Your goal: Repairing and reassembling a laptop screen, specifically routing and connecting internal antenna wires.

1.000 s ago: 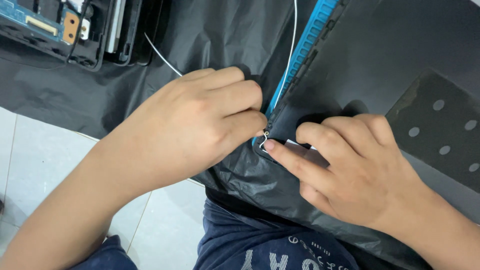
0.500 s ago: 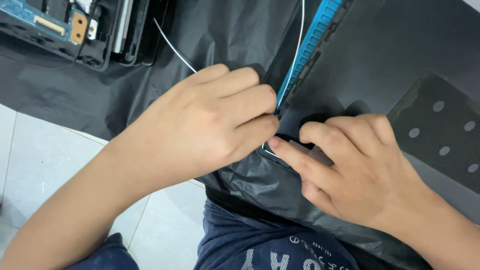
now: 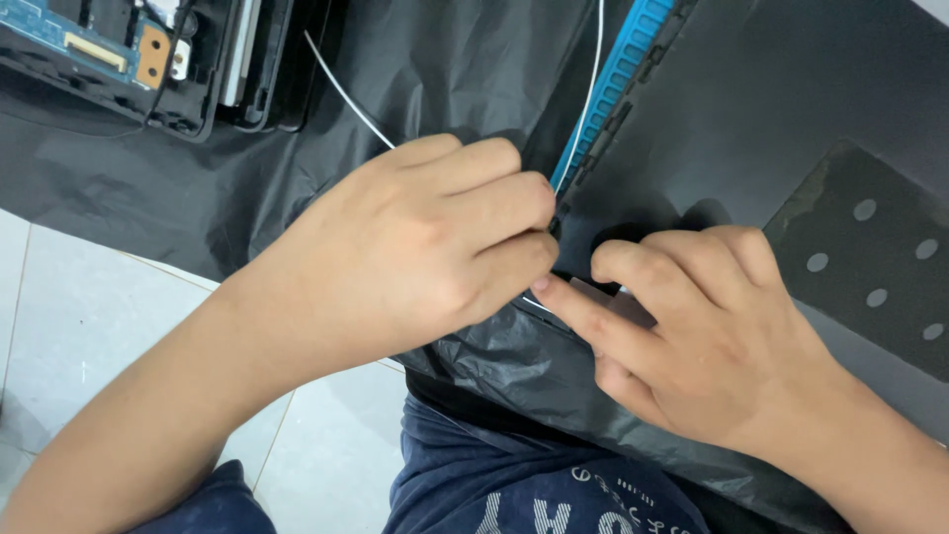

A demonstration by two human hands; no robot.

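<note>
Left hand (image 3: 415, 257) fisted, fingers curled shut, grip hidden; right hand (image 3: 712, 336) pressing forefinger onto dark panel (image 3: 751, 129) corner. Blue strip (image 3: 618, 84), white cable (image 3: 346, 99), circuit board (image 3: 89, 44) beyond.

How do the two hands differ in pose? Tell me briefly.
The left hand is curled, knuckles up, fingertips tucked under at the dark panel's corner; the right hand lies flatter, fingers spread, forefinger stretched toward the left. The left hand crosses the black plastic sheet; the right rests on the panel. Both meet at the same spot beside the blue strip.
</note>
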